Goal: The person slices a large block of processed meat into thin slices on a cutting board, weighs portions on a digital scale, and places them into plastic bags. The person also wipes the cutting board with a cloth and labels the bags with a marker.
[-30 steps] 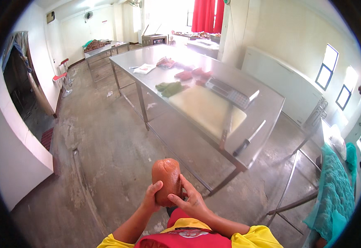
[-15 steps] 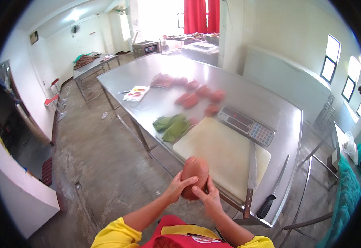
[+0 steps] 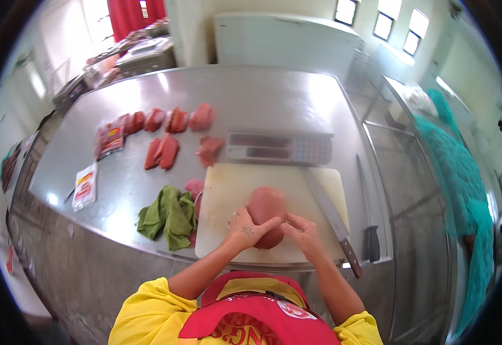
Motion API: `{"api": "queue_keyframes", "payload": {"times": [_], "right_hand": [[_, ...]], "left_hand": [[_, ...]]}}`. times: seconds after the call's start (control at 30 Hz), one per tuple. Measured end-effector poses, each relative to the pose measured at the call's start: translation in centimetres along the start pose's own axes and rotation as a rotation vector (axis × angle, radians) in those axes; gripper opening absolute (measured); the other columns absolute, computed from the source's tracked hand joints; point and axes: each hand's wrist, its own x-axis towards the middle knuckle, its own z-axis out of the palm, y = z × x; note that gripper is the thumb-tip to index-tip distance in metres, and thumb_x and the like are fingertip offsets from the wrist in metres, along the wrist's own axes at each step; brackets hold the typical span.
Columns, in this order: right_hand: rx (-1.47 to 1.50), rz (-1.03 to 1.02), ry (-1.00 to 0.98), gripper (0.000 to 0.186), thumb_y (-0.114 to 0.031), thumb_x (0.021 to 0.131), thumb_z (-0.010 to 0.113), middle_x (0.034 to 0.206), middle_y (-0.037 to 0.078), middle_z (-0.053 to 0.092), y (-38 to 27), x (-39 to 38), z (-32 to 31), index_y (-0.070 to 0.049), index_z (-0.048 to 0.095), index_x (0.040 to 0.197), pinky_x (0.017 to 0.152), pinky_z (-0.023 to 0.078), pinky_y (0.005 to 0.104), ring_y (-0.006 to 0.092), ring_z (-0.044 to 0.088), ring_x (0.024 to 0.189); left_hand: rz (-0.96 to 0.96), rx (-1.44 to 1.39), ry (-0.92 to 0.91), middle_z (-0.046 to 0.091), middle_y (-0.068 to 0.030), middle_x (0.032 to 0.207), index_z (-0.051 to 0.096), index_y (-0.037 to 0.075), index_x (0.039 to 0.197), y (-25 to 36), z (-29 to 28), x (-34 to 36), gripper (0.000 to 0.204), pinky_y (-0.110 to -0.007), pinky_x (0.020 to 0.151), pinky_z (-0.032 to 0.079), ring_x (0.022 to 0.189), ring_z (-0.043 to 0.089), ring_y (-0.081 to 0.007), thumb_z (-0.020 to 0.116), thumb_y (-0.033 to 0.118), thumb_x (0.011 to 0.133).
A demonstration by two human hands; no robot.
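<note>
The left hand (image 3: pixel 246 227) curls around the left side of a reddish-brown loaf (image 3: pixel 267 207), thumb across its front; the right hand (image 3: pixel 302 233) holds its right side with bent fingers. The loaf is over the white board (image 3: pixel 219 244), but whether it touches it I cannot tell. A brown-handled knife (image 3: pixel 332 210) takes up the board's right side, its blade slanting to the far edge and its handle jutting past the table (image 3: pixel 262 98). A black-handled knife (image 3: pixel 371 238) lies right of the board. The scale (image 3: pixel 279 148) sits just behind the board, blocking that side, and a crumpled green cloth (image 3: pixel 171 217) lies just beside its left edge. Beyond are piles of red slices (image 3: pixel 162 152); farther left lie a red pack (image 3: pixel 110 141) and a white pack (image 3: pixel 85 187).
</note>
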Motion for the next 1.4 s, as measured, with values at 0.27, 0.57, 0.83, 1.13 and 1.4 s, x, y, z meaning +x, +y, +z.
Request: {"api": "queue_keyframes", "payload": {"times": [0.27,0.57,0.83,1.13,1.4], "right_hand": [[-1.294,0.156,0.524,0.063,-0.011,0.079,0.061,0.122,0.025,0.053,7.5,-8.0,-8.9,0.005,0.038,0.136,0.095,0.041,0.0473,0.0373,0.053,0.111],[-0.91,0.291,0.428,0.022,-0.015,0.08,0.058,0.09,0.024,0.06,4.8,-11.0,-7.2,0.003,0.053,0.091,0.078,0.046,0.0472,0.0384,0.06,0.088],[-0.584,0.327,0.303,0.027,-0.028,0.09,0.058,0.08,0.025,0.061,-2.1,-21.0,-0.8,-0.002,0.054,0.097,0.062,0.049,0.0465,0.0437,0.061,0.075],[-0.79,0.295,0.181,0.022,-0.021,0.094,0.051,0.09,0.024,0.059,-3.9,-21.1,2.1,-0.003,0.051,0.105,0.063,0.049,0.0478,0.0446,0.059,0.081],[-1.055,0.174,0.03,0.018,-0.018,0.095,0.048,0.085,0.018,0.051,-3.8,-22.3,1.8,-0.004,0.055,0.103,0.053,0.051,0.0421,0.0347,0.061,0.068]], "left_hand": [[0.434,-0.262,0.204,0.029,-0.0241,0.141,0.02,-0.006,0.142,-2.7,2.4,1.0,0.091,-0.041,0.111,0.024,0.132,0.03,-0.0341,0.068,0.042,0.082],[0.366,-0.625,0.257,0.013,-0.024,0.148,0.007,-0.009,0.144,-2.4,5.2,-0.3,0.087,-0.04,0.114,0.015,0.139,0.016,-0.0324,0.06,0.037,0.091],[0.374,-0.648,0.174,0.01,-0.022,0.152,0.006,-0.008,0.145,-4.8,3.5,0.2,0.082,-0.04,0.114,0.012,0.141,0.011,-0.0327,0.051,0.039,0.095],[0.49,-0.377,0.247,0.006,-0.0271,0.152,0.005,-0.009,0.145,-3.3,4.2,1.0,0.083,-0.043,0.115,0.007,0.143,0.005,-0.0367,0.053,0.036,0.093],[0.547,-0.345,0.224,0.005,-0.0265,0.152,0.006,-0.008,0.145,-2.8,4.1,1.8,0.083,-0.043,0.115,0.008,0.142,0.007,-0.0364,0.055,0.034,0.092]]}}
